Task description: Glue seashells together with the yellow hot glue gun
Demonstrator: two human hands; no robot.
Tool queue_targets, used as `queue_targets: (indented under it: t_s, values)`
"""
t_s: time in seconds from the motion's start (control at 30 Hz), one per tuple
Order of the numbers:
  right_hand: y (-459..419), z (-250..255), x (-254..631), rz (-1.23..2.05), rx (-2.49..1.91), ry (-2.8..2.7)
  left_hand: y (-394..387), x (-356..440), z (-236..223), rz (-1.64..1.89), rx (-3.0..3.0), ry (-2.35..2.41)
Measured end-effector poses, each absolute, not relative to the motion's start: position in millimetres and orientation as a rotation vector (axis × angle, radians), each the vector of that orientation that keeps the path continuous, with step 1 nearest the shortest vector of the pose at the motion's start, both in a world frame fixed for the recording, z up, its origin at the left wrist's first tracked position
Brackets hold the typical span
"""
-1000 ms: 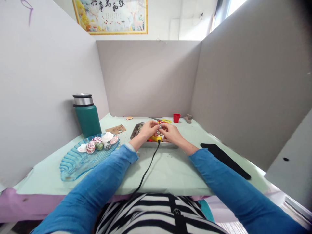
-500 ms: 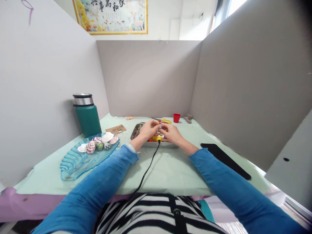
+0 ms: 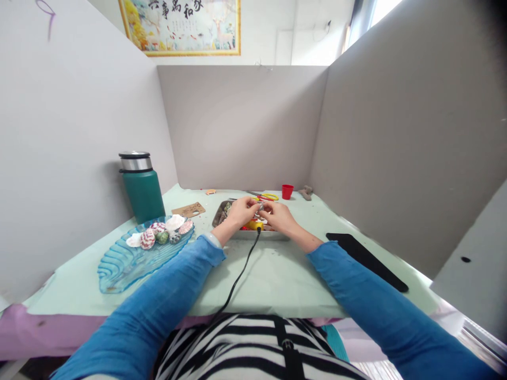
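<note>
My left hand (image 3: 241, 212) and my right hand (image 3: 279, 216) meet over a metal tray (image 3: 272, 237) in the middle of the table. Both are closed, thumbs and fingertips pinching a small greyish, shiny object (image 3: 260, 207) between them. Its kind is too small to make out. Below the hands, a yellow tool handle (image 3: 255, 225) with a black cord (image 3: 242, 274) lies in the tray. Greenish and brown shells (image 3: 226, 208) show at the tray's left end. The hands hide much of what else is in it.
On the left, a blue shell-shaped glass dish (image 3: 127, 264) carries several seashells (image 3: 162, 237), near a green bottle (image 3: 143, 195). A brown card (image 3: 189, 210), scissors (image 3: 269, 197), a red cup (image 3: 287, 191) and a black flat piece (image 3: 364, 259) lie around. Grey panels enclose three sides.
The fingers have shifted very slightly around the small object, my left fingertips a little lower. Everything else stays in place.
</note>
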State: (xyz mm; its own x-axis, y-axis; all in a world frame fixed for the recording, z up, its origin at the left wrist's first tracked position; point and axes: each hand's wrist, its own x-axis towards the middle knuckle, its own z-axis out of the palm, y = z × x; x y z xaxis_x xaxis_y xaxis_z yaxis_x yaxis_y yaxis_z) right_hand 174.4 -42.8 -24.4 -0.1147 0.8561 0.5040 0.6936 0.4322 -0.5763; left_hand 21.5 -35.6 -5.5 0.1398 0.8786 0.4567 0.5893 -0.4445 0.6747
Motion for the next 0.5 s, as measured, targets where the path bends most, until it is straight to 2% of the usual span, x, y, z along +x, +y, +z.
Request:
queue_targets:
  t_s: [0.5]
  values:
    - [-43.1,-23.7,174.9,0.244,-1.346,-1.875,-33.6,20.8,-6.2,1.170,2.096,1.416]
